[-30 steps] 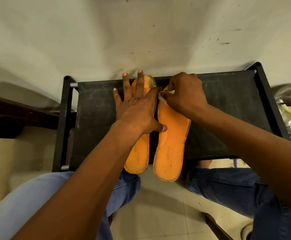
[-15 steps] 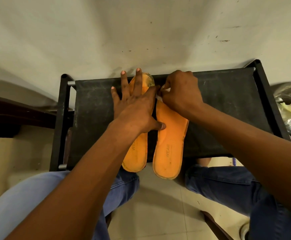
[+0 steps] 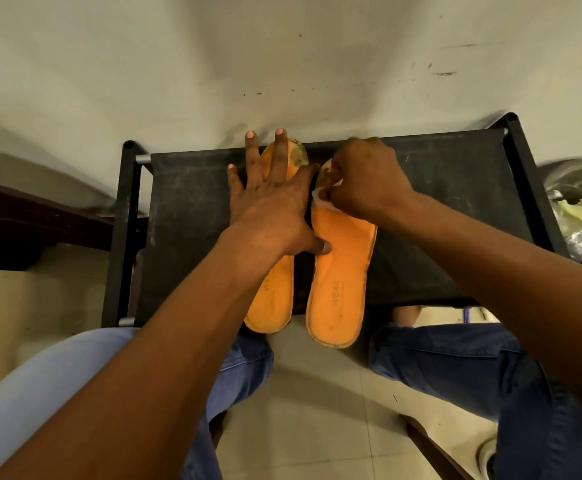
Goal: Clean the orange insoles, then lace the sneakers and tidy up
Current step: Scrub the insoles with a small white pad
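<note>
Two orange insoles lie side by side on a black fabric rack top (image 3: 196, 209), heels hanging over its near edge. My left hand (image 3: 268, 206) presses flat with spread fingers on the left insole (image 3: 272, 299), whose toe end is grimy; its thumb touches the right insole (image 3: 341, 271). My right hand (image 3: 365, 181) pinches a small white wipe (image 3: 322, 199) against the right insole's toe area. No sneakers or laces are in view.
The rack stands against a scuffed pale wall (image 3: 282, 64). A dark wooden piece (image 3: 40, 216) is at the left, and a bag with plastic and yellow stuff (image 3: 580, 220) at the right. My knees in blue jeans (image 3: 455, 362) sit under the rack's near edge, above a tiled floor.
My right hand with the wipe has shifted slightly over the right insole's toe end in small rubbing moves. My left hand stays pressed in place.
</note>
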